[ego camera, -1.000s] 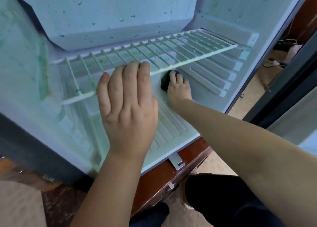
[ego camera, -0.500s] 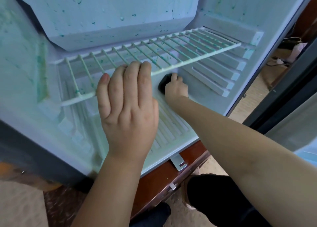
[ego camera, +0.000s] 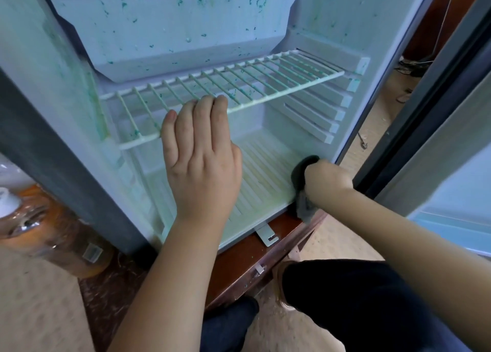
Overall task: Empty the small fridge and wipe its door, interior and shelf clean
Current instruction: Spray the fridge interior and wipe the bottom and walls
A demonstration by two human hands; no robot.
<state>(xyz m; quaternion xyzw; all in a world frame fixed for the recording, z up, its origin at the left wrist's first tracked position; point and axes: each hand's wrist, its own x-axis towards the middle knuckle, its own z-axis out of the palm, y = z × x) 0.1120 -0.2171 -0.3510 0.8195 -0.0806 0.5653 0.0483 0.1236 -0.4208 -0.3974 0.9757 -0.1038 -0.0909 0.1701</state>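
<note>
The right hand [ego camera: 328,179] has come forward since a moment ago. It was way in the back under the shelf, and now it's out at the front right corner of the fridge [ego camera: 39,144], right by the front lip of the ribbed floor [ego camera: 265,171]. Its grip is closed round a dark cloth [ego camera: 301,171], fingers curled over it. The cloth is bunched against that corner, with a bit of it hanging down past the front edge.

The left hand [ego camera: 202,163] hasn't budged. It's laid on the front bar of the wire shelf [ego camera: 265,86], fingers straight and close together, grip open, just resting there. The shelf sits in its side rails roughly halfway up.

Still pretty grubby in there: green specks [ego camera: 202,35] all over the back wall, a green smear [ego camera: 98,112] down the left inner wall, and a few spots on the shelf bars too.

The door [ego camera: 451,165] is swung open on the right. A small metal bracket [ego camera: 267,234] sticks out under the front edge, above a reddish wooden cabinet [ego camera: 239,256] the fridge stands on. A blurry orange bottle [ego camera: 39,219] is off to the left.
</note>
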